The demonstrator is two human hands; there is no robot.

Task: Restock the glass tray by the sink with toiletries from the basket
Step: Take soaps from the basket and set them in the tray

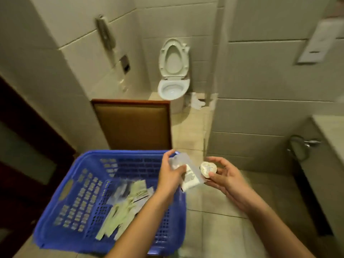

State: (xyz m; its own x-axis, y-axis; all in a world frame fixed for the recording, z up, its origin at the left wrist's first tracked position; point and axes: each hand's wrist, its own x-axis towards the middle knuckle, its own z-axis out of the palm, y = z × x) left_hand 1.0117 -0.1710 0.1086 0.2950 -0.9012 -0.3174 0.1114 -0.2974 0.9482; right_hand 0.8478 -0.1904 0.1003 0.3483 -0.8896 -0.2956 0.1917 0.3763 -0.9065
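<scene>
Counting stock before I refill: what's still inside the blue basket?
Inside the blue basket lies a loose pile of pale green and white sachets with some clear packets. The left forearm crosses over the pile's right edge, hiding whatever lies beneath it.

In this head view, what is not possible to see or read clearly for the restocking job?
The glass tray and sink: outside the head view; the right edge cuts off the counter.
Print on the round packet in the right hand: too small, blurred.
Number of packets in the left hand: hidden by motion blur.
Print on the sachets in the blue basket: blurred, some behind the left forearm.
</scene>
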